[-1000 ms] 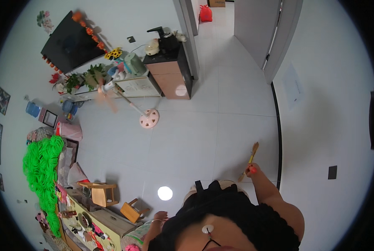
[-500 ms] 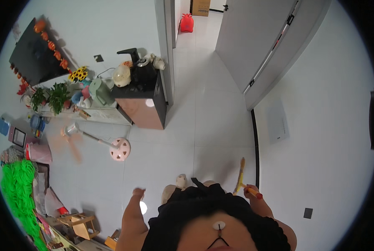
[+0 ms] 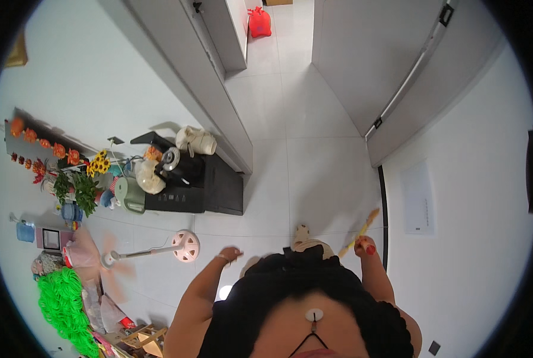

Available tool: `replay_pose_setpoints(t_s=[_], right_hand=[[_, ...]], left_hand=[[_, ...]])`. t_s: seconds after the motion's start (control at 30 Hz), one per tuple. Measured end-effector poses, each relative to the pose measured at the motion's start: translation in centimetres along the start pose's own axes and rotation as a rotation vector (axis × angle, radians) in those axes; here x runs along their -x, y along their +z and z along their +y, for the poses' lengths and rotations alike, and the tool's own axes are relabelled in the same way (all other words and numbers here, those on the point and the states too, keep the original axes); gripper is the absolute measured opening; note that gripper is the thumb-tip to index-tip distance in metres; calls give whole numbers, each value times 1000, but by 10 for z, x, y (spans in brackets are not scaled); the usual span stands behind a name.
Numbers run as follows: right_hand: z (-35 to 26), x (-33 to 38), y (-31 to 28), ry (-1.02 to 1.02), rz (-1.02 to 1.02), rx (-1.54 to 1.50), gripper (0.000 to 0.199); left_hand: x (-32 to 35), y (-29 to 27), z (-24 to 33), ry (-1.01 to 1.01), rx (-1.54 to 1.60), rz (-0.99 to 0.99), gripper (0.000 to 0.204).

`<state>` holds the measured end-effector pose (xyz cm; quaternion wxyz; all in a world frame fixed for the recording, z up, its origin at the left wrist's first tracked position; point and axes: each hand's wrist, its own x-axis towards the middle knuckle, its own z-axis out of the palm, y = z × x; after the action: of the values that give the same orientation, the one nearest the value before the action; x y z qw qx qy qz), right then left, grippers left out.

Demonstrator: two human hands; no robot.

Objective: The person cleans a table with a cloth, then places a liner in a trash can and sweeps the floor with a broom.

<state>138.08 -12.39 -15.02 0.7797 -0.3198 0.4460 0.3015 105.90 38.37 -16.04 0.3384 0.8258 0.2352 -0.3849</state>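
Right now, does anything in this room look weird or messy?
Maybe the heap of bright green loops at the lower left: it's piled in a loose tangle. I see no damage on the yellow tool in the right hand.

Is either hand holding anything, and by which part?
The right hand holds a yellow brush-like tool, apparently by its red-ended handle. The left hand looks empty.

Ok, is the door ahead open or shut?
Open: the door is swung aside; floor and a red bag show beyond.
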Motion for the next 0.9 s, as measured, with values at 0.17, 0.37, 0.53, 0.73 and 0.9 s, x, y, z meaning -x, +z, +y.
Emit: replay_pose_setpoints(t_s=[0.17,0.37,0.53,0.73,0.9], right_hand=[[-16,-26,227,340,-220,13,9],[-23,-94,428,325,-250,415,12],[-22,-125,591,492,-326,474,13],[-11,-175,769,822,-331,556,14],[16,-307,869,1021,-340,829,12]], left_hand=[[53,18,-63,81,-172,-45,42],[-26,-55,-18,-226,136,-103,34],[-170,-183,-14,-159,185,-5,33],[-300,-446,79,-149,730,399,32],[-367,-578,129,-146,852,556,31]])
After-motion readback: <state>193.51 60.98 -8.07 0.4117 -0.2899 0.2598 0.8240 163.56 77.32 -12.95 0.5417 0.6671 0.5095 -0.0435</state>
